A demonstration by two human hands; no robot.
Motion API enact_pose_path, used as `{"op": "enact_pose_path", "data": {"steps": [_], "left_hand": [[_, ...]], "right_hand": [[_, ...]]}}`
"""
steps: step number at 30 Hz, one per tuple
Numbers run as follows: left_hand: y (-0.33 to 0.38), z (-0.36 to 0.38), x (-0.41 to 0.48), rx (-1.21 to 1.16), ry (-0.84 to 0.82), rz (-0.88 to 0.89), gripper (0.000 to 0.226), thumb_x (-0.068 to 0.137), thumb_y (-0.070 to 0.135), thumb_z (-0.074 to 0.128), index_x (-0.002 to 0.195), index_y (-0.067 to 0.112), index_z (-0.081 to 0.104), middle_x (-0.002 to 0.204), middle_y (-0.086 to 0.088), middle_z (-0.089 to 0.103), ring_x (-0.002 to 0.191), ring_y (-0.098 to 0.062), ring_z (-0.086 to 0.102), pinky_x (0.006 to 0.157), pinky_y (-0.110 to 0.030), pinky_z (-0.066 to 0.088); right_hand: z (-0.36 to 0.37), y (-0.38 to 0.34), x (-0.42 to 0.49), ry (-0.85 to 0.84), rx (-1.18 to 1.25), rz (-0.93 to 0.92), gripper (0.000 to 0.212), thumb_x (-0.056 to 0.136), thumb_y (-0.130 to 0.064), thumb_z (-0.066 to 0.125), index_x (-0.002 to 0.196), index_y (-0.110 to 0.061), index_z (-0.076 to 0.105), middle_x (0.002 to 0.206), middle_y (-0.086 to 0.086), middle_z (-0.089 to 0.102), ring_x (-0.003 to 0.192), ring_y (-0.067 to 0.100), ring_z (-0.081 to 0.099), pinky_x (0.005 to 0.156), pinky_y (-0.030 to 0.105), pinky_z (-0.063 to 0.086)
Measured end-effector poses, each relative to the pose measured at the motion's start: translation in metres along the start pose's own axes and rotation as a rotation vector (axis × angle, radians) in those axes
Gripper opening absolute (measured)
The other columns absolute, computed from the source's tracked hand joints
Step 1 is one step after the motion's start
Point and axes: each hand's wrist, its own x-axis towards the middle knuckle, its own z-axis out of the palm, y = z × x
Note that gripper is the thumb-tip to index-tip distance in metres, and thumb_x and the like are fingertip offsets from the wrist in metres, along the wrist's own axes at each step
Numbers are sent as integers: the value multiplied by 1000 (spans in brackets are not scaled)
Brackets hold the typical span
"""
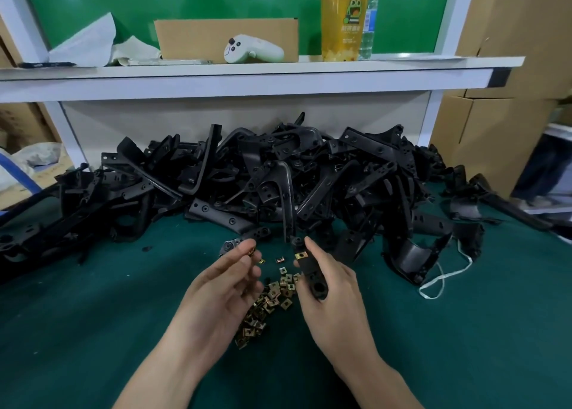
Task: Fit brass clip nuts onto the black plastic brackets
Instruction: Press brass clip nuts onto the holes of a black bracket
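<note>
Single head-worn wide-angle view, facing forward and down over the green tabletop [77, 315]. Close beneath the lens, left hand [223, 288] and right hand [334, 288], with forearms entering from the bottom edge. Farther back at mid-frame, the bracket pile [278, 176], spread almost the full width. Beyond it, near the top, the white shelf [247, 74], seen almost edge-on. Straight lines bowed toward the margins by the wide lens. Cardboard boxes [495, 68] caught at far right.

left grip [227, 281]: raised, fingertips pinched | right grip [329, 288]: raised, fingers wrapped closed
</note>
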Motion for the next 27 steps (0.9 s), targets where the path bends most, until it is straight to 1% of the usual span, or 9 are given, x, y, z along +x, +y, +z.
{"op": "enact_pose_path", "data": {"steps": [6,9,11,13,16,19,21,25,27], "left_hand": [[0,-1,1,15,-2,23,32,83,6,65,112,9,77,101,-7,73,74,-11,67,67,-26,59],[0,0,0,0,-26,9,30,88,9,62,116,7,75,99,-7,72,75,-12,66,68,-26,59],[2,0,-2,-12,-45,-3,29,92,12,60,117,5,73,99,-7,70,76,-13,65,69,-26,59],[4,-1,-2,-16,-56,-6,26,94,13,59,114,6,75,100,-8,70,76,-13,65,69,-26,59],[4,2,0,-21,-74,-11,26,95,15,58,114,7,73,99,-7,70,75,-14,65,70,-27,59],[4,3,-1,-26,-76,-16,27,95,16,59,117,8,71,96,-4,69,73,-12,64,69,-26,58],[5,3,-2,-20,-75,-33,25,95,17,59,115,10,72,94,-3,69,74,-11,64,69,-25,58],[4,3,-2,-49,-76,-55,24,95,17,60,115,9,71,91,-2,67,72,-11,64,69,-25,58],[5,2,-3,-68,-72,-68,24,93,17,60,113,9,72,88,-1,65,71,-11,63,67,-25,58]], "right_hand": [[0,-1,0,-6,-1,-22,61,96,-30,61,150,-43,36,121,-51,35,122,-2,33,102,23,38],[-1,1,1,-9,-3,-15,61,97,-29,61,150,-43,35,116,-55,38,122,-2,33,101,24,39],[0,0,0,-17,-5,-14,61,97,-30,60,150,-45,34,116,-47,47,124,-1,33,102,24,38],[0,-3,0,-22,-3,-26,61,97,-31,59,151,-45,33,118,-42,49,124,-2,32,104,24,38],[-2,-4,2,-14,-8,-24,61,97,-31,60,151,-43,34,122,-49,39,122,-5,31,104,24,38],[-3,-4,4,6,-18,-21,60,97,-26,62,151,-36,39,112,-43,50,117,-19,31,105,25,36],[-1,-4,3,33,-12,-12,59,96,-22,62,151,-32,41,114,-34,54,116,-24,30,107,26,34],[0,-3,1,28,10,14,60,96,-26,61,151,-39,38,120,-29,58,117,-9,33,106,25,37],[1,-4,0,25,9,15,60,97,-26,61,151,-38,38,119,-32,57,117,-13,33,105,24,37]]}}
